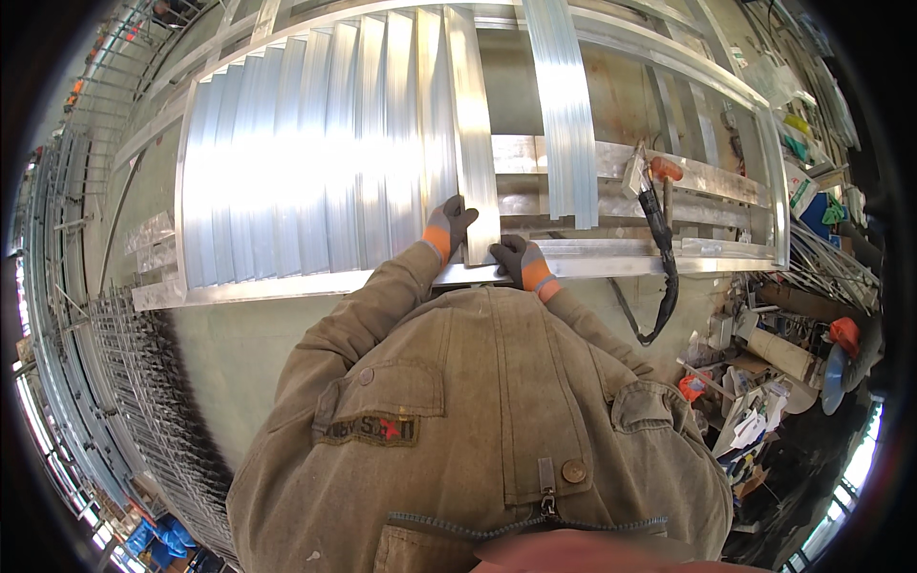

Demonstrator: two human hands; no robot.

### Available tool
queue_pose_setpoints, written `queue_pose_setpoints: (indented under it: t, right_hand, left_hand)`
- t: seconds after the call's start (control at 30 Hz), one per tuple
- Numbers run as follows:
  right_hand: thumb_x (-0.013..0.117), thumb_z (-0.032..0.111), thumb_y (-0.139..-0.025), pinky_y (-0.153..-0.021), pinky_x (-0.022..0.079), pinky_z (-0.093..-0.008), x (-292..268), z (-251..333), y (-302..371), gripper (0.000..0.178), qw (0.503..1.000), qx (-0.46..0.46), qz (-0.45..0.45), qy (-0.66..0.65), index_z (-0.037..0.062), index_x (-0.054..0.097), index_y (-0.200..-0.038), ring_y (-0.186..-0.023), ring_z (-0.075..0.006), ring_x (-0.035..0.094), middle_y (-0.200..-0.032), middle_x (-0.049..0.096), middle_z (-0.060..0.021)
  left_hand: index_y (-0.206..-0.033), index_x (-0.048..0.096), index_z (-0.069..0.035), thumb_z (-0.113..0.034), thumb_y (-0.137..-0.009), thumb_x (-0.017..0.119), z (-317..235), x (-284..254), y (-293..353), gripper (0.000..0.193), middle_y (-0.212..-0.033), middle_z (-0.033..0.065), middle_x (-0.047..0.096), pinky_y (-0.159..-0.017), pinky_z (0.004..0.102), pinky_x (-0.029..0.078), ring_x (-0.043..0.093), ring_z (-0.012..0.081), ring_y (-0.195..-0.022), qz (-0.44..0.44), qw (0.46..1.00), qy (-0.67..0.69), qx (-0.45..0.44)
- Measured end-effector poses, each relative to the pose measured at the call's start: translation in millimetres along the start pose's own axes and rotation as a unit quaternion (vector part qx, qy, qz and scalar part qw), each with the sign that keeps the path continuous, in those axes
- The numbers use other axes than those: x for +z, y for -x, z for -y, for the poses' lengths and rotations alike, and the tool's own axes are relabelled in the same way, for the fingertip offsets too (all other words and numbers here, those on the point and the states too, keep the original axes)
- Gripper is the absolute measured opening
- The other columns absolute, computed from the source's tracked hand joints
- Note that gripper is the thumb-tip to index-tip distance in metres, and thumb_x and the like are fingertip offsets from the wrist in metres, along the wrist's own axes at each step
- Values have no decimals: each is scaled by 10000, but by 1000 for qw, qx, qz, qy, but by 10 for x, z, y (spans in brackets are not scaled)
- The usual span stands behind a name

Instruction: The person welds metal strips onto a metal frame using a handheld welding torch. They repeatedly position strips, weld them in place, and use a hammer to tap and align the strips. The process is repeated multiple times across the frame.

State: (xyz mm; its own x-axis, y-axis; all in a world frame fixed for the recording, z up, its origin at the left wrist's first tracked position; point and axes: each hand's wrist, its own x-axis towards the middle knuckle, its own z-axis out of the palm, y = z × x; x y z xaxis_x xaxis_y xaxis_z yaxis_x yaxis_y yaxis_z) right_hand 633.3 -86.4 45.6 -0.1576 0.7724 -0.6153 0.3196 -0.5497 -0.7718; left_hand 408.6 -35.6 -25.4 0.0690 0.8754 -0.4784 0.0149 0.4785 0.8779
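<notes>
My left hand (449, 227), in a grey and orange work glove, closes on the left edge of a long metal slat (475, 143) near its close end. On that slat's right corner my right hand (522, 262) grips with bent fingers, in a matching glove. The slat stands at the right end of a row of overlapping silvery slats (315, 162) set in a rectangular metal frame (315, 289). Its near end lies at the frame's near rail. Parts of the fingers under the slat are hidden.
Loose slats (564, 115) lie across the frame to the right. Beyond them rest a mallet with an orange head (666, 170) and a tool with a black-wrapped cable (657, 220). Stacked metal bars (57, 315) stand at far left. Clutter (764, 382) covers the right side.
</notes>
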Motion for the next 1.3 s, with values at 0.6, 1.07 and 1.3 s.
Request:
queue_pose_setpoints:
  t: [0.6, 1.07, 1.3]
  right_hand:
    - [833, 289, -1002, -720, 540, -310, -52, -34, -117, 420, 999, 36, -15, -33, -37, 791, -1263, -780, -128, 664, -954, 781, -70]
    - [817, 262, -990, -649, 507, -311, -65, -148, -398, 291, 996, 85, -6, -29, -6, 834, -1101, -680, -134, 639, -786, 732, -42]
    - [852, 283, -955, -656, 528, -330, -41, -185, -499, 278, 994, 107, -19, 14, 31, 844, -1073, -677, -152, 670, -818, 774, -69]
  left_hand:
    - [-954, 780, 2, -388, -941, 859, -600, -135, -90, 398, -803, 78, 736, -687, 351, 545, 663, 164, -746, 39, 962, -261, -69]
    - [-1219, 784, -3, -434, -893, 873, -347, -35, -229, 548, -1088, 185, 828, -911, 428, 618, 786, 314, -983, 8, 961, -254, -104]
    - [-1123, 743, 4, -375, -821, 977, -290, -65, -372, 539, -876, 98, 747, -701, 368, 580, 691, 192, -765, -8, 939, -329, -100]
